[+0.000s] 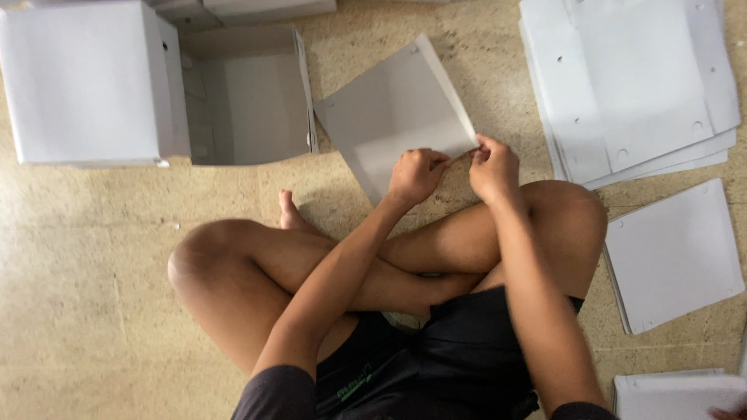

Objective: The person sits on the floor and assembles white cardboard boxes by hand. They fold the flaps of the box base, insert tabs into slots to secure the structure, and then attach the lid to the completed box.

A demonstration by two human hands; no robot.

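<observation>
Seated cross-legged on the floor (93, 311), the person pinches a grey card sheet (393, 117) with the left hand (416, 175) and right hand (492, 166); 2 white boxes (85, 82) stand nearby.

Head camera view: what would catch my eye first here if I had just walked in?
Probably the grey cardboard sheet at the centre, pinched along its near edge by the left hand and the right hand of a person sitting cross-legged on the floor. Next, the assembled white box at top left, with an open box beside it. A stack of flat white sheets fills the top right.
</observation>
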